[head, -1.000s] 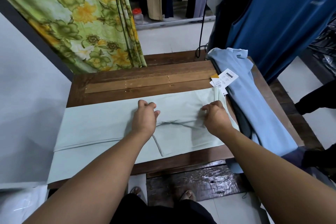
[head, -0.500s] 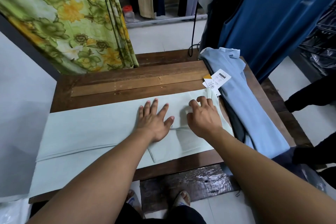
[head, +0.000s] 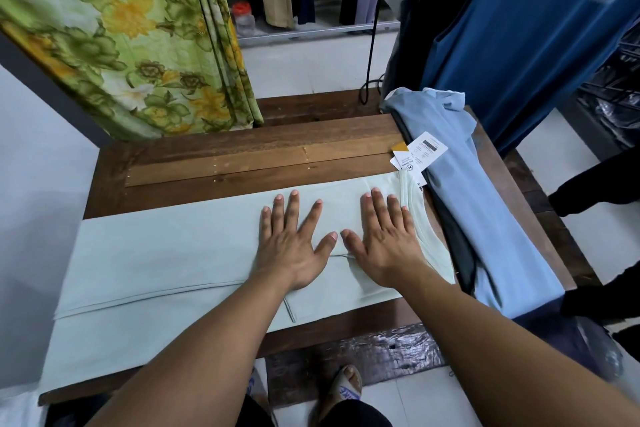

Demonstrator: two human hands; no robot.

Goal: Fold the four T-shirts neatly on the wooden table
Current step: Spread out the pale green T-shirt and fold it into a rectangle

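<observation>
- Both have flattened since a moment ago: left hand [head: 294, 243] and right hand [head: 384, 239] lie spread, fingers straight, pressing the mint T-shirt [head: 166, 253].
- It lies folded lengthwise along the near edge of the surface [head: 242, 156], collar toward the right edge.
- Soft, light, limp knit (likely to slide on wood): pinch both layers at collar end or hem.
- Pale blue T-shirt [head: 485, 218] waits along the right edge.

We see a pale mint T-shirt [head: 173, 253] folded into a long strip, flat across the tabletop [head: 242, 149]; a light blue T-shirt [head: 485, 218], tagged, lies beside its right end.
</observation>
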